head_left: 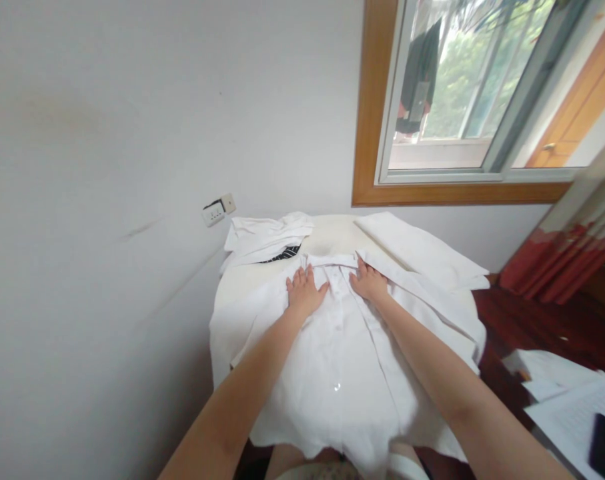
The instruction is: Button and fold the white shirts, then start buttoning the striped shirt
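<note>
A white shirt [332, 353] lies spread over a round, cream-coloured table [332, 233], with its collar end away from me and its lower edge hanging over the near side. My left hand [305, 291] rests flat on the shirt just left of the collar, fingers spread. On the other side of the collar, my right hand [369, 281] also presses on the fabric with its fingers apart. Neither hand grips the cloth. The sleeves reach out to both sides of the table.
White folded cloth [267, 237] lies at the back left, over a black-and-white striped piece [287, 253]. Another folded white cloth [417, 247] is at the back right. A wall socket [213, 214], a window and a curtain [567, 233] surround the table. Papers [577, 413] lie at the lower right.
</note>
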`<action>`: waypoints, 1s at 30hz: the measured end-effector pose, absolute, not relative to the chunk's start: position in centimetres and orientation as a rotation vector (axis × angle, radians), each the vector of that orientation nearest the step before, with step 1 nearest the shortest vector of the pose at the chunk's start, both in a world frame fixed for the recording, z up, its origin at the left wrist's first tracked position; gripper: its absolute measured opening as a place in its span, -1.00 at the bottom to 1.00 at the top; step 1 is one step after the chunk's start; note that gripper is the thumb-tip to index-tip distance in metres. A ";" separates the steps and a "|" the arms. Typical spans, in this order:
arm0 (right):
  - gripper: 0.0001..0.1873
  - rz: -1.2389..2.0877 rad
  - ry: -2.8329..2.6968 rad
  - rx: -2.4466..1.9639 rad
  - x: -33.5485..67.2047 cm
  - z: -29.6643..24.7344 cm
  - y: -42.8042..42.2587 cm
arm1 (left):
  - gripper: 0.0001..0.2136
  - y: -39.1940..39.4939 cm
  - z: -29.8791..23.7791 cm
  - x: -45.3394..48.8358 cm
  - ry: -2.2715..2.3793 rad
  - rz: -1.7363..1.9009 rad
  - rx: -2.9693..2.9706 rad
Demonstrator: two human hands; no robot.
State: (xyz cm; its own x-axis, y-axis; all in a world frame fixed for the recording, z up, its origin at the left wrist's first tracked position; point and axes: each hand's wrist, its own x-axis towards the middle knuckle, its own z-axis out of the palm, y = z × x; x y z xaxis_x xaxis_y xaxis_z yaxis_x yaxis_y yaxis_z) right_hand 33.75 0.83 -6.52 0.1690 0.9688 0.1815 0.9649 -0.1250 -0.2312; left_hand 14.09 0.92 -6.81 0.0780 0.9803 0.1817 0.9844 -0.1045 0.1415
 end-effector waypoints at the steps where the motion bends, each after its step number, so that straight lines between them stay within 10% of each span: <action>1: -0.30 0.023 -1.871 -2.165 33.7 -6.4 0.0 | -0.23 -0.1 -6.8 13.9 -2.097 -0.337 -2.291; 13: -0.64 0.004 -2.126 -2.003 35.9 -1.8 0.6 | -0.60 -1.3 -0.9 12.9 -1.972 -0.183 -2.229; 20: -0.46 0.381 -1.662 -1.675 34.7 -3.9 5.3 | -0.72 5.0 -1.1 13.5 -2.171 -0.562 -2.100; 30: -0.54 0.102 -2.136 -1.579 33.9 -7.6 6.3 | -0.66 6.1 -5.1 14.7 -1.683 -0.817 -2.264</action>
State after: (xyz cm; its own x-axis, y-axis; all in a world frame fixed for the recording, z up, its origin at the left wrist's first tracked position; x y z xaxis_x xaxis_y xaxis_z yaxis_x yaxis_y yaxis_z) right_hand 33.93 6.26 -7.63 -0.2197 0.9179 0.3304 0.8822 0.3316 -0.3345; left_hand 14.70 6.06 -5.09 0.1967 0.8178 0.5409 0.9309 -0.3290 0.1589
